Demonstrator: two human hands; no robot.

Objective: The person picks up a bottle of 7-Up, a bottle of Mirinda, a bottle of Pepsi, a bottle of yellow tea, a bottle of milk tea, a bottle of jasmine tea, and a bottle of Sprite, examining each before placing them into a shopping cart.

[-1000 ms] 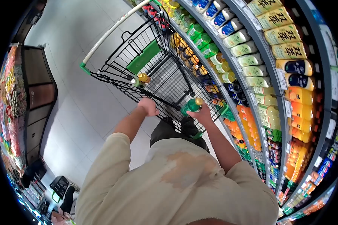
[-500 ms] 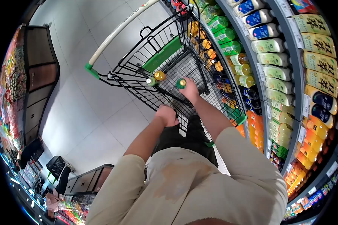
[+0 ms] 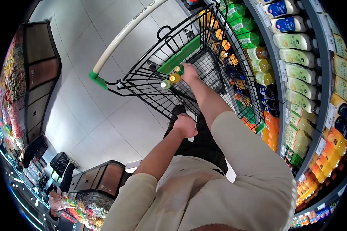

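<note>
My right hand (image 3: pixel 189 73) reaches into the black wire shopping cart (image 3: pixel 144 99), its fingers around a green bottle (image 3: pixel 179 69) with a yellowish cap. Right beside that bottle stand a yellow-capped bottle (image 3: pixel 175 78) and a pale green-capped bottle (image 3: pixel 165 84), both by the cart's green panel (image 3: pixel 181 57). At the cart's near side my left hand (image 3: pixel 185 125) is closed over the rim; its fingertips are mostly hidden.
Shelves (image 3: pixel 279 77) of drink bottles run along the right, with white-and-green bottles (image 3: pixel 297 57) and orange drinks (image 3: pixel 322 161). The cart's pale handle (image 3: pixel 123 32) is at upper left. Display counters (image 3: pixel 42 69) stand at left; a person in pink (image 3: pixel 58 200) is at lower left.
My right hand has carried the green bottle leftward and up, close to the other two bottles. The cart appears shifted right in view, and my left hand has shifted right and slightly down.
</note>
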